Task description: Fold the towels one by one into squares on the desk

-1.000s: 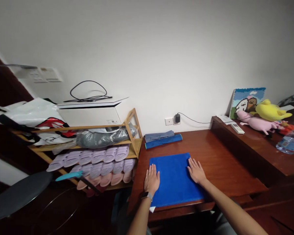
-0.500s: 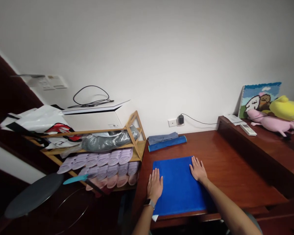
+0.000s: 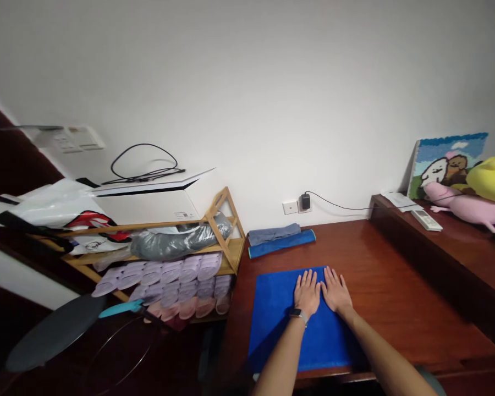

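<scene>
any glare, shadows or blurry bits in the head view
Head view: glare streaks the plastic-wrapped bundle; head view: shadow darkens the blue cloth left of the left forearm; head view: wall plates at far left look smeared and stretched; head view: lower left is nearly black.

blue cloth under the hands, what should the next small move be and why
I'd probably lift both hands, the left hand and the right hand, and pinch an edge of the blue cloth: it looks spread flat, both palms are down side by side near its far right corner, and neither hand grips an edge.
</scene>
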### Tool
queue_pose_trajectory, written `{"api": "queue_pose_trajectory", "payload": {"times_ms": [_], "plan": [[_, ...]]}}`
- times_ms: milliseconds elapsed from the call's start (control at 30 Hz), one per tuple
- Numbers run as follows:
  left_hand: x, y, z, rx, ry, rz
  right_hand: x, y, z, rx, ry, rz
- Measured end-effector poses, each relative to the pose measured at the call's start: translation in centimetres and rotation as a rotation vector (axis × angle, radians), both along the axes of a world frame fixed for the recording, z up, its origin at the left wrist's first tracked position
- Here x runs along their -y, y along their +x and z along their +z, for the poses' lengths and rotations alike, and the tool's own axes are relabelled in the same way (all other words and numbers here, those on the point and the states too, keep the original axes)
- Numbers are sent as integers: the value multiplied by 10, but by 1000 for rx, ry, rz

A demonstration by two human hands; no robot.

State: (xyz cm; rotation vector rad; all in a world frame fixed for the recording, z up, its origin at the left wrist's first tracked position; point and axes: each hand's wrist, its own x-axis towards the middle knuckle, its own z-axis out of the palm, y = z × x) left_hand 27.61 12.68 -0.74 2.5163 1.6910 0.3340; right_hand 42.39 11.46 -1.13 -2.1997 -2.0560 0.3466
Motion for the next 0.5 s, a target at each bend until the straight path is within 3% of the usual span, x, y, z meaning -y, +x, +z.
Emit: {"api": "queue_pose_trajectory", "payload": {"times_ms": [167,267,367,500], "plan": [[-15,-111,1,-106,-10,288,0,0,-3,-9,19,-5],[-20,-168,3,-120,-9,385,0,0,-2,-10,14,-6],[-20,-187,1,-112,11,402,0,-1,-2,3,9,-15],[-17,-181,-2,-100,45,414,-1,-3,-2,14,-2,-18]]}}
